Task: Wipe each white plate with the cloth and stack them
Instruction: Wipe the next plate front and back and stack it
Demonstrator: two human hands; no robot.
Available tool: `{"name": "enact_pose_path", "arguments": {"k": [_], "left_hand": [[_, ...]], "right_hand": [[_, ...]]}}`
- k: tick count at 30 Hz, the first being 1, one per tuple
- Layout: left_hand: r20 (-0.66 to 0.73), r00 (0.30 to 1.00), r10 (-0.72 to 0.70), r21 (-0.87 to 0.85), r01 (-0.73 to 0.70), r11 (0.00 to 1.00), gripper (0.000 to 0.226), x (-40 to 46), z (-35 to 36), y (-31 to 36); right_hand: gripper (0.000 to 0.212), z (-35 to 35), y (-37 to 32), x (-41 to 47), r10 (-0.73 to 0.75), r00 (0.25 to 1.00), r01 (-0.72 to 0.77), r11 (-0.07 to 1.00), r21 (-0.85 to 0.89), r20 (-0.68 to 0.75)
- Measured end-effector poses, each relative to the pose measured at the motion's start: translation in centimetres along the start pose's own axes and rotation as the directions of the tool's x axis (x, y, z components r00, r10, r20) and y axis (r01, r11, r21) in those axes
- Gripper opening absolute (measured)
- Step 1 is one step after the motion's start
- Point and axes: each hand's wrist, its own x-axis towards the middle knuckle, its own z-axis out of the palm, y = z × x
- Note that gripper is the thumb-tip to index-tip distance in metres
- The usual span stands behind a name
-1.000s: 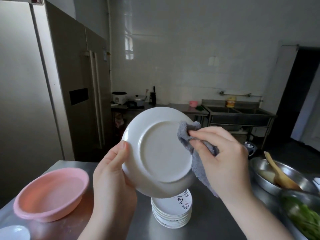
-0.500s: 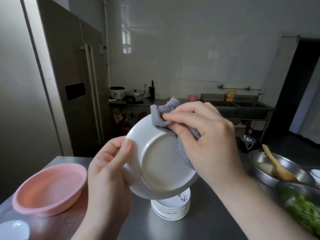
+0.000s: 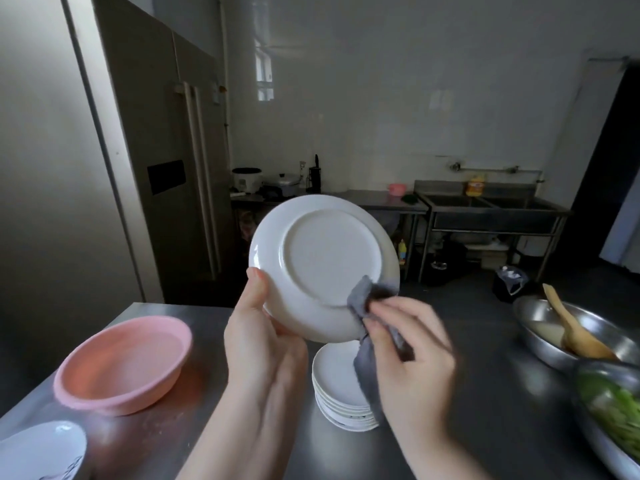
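Since half a second ago, the right hand (image 3: pixel 412 344) has swept the grey cloth (image 3: pixel 367 344), bunched in its curled fingers, from the top rim to the lower right rim. From the head view, the left hand (image 3: pixel 263 337) grips the white plate (image 3: pixel 322 265), underside toward the camera, above the stack (image 3: pixel 341 393) on the steel table (image 3: pixel 485 393). To wipe well, keep turning the plate steadily against the cloth.

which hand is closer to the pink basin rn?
Left. The left hand holds the plate's lower-left rim, just right of the pink basin. The right hand, holding the cloth, is farther right, beyond the plate stack.
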Motion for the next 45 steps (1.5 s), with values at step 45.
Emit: {"name": "enact_pose_path", "arguments": {"k": [45], "left_hand": [[0.193,0.940,0.283,0.372,-0.337,0.865,0.025,-0.3,-4.2,-2.9]], "right_hand": [[0.016,2.0,-2.7,6.0,-0.051,0.927,0.037,0.998,0.045,0.372]]}}
